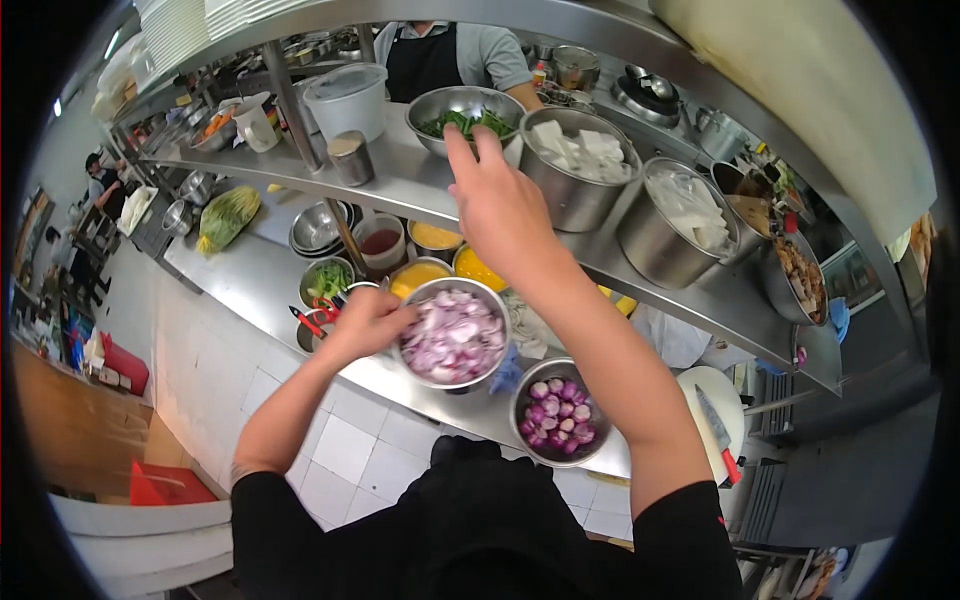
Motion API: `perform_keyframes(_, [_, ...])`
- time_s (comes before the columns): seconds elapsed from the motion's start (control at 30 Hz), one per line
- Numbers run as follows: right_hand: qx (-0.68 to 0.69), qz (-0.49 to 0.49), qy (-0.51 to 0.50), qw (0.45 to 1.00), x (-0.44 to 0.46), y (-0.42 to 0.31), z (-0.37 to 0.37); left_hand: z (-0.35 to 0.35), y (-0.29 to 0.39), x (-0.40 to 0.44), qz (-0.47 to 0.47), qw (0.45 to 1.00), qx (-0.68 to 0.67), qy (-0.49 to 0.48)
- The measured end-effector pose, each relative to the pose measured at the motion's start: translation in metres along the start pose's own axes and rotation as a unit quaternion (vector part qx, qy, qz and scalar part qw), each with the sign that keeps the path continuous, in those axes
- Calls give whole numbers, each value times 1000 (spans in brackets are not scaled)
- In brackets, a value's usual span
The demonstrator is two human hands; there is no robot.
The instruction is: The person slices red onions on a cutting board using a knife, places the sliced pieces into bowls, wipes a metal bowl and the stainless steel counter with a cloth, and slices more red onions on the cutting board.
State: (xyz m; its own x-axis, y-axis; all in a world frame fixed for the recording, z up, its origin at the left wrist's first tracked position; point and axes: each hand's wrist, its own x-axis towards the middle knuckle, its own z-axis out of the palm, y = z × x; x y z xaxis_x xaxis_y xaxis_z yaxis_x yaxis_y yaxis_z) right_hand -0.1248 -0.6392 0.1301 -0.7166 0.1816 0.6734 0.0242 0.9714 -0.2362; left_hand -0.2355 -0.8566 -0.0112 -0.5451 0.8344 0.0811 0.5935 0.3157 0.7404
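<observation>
My left hand (368,322) grips the rim of a steel bowl (505,345) heaped with sliced purple onions (453,335), thumb at its left edge. Up at the shelf, my right hand (497,200) reaches out with fingers apart in front of a steel bowl (425,112) of chopped green leaves (455,122). Its fingertips overlap the greens; I cannot tell whether they touch them or the rim. Below my right forearm a steel bowl (563,460) holds peeled whole shallots (557,412). Red-handled scissors (312,322) lie just left of my left hand.
Steel pots of white chunks (580,152) and of white pieces in plastic (688,205) stand on the raised shelf (400,190). A knife (715,420) lies on a round white board (698,390) at right. Behind the shelf stands a person in a black apron (422,62).
</observation>
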Motion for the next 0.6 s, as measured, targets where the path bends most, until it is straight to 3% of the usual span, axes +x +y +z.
perform_keyframes(0.13, [-83, 62, -41, 994, 43, 12, 56, -103, 10, -29, -89, 984, -153, 5])
perform_keyframes(0.3, [-68, 70, 19, 995, 87, 13, 25, -171, 55, 11, -1, 993, -113, 35])
perform_keyframes(0.37, [-60, 41, 0, 997, 110, 10, -8, -178, 70, 38, -7, 995, -97, 30])
perform_keyframes(0.43, [-66, 66, -39, 995, 123, -4, -43, -171, 81, 62, -26, 977, -211, 15])
perform_keyframes(0.5, [-71, 89, -77, 991, 122, 5, -51, -163, 86, 85, -43, 970, -241, -1])
perform_keyframes(0.57, [-40, 23, 42, 998, 111, 23, -43, -153, 92, 97, -62, 961, -270, -17])
perform_keyframes(0.6, [-39, 20, 42, 998, 108, 28, -44, -149, 97, 101, -77, 957, -280, -23])
